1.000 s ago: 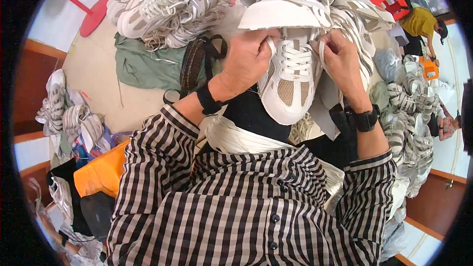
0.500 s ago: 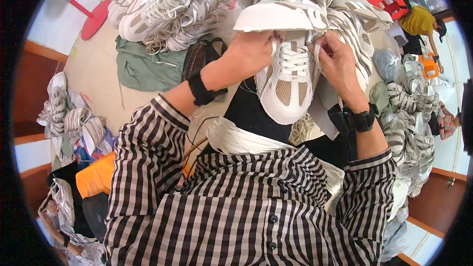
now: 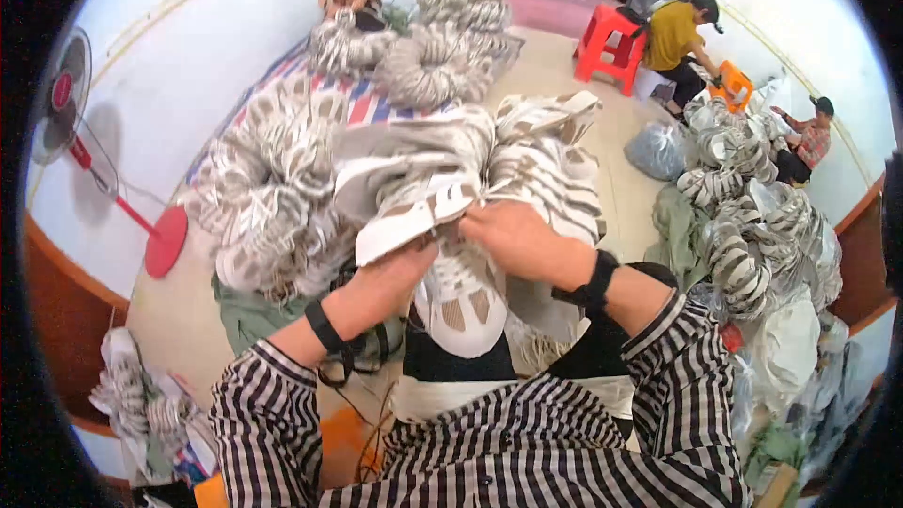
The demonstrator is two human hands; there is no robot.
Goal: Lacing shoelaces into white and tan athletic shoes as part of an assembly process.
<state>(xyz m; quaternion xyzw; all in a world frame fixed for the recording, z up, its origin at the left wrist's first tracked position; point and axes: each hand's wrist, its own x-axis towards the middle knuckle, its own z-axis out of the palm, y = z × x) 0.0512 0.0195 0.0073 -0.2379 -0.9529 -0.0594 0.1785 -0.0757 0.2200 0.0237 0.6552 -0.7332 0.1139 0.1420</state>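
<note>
A white and tan shoe upper (image 3: 467, 306) with white laces hangs toe-down over my black-clad lap. Just above it, a second white and tan upper (image 3: 409, 226) lies tilted, its toe to the left. My left hand (image 3: 403, 268) is under that tilted upper, its fingers hidden behind it and the laces. At the right end of the same upper, my right hand (image 3: 508, 237) is closed, with curled fingertips on its edge. Behind both hands rises a stack of similar uppers (image 3: 541, 165), bundled together.
A pile of bundled uppers (image 3: 273, 188) stands at left on a striped sheet, beside a red-based fan (image 3: 167, 242). More bundles (image 3: 743, 254) line the right, with co-workers beyond, near a red stool (image 3: 609, 49). A green cloth (image 3: 249, 320) lies front left.
The view has tilted up to take in more of the room. My hands have come closer together, and the upper above them has tipped to show its tan side panels.
</note>
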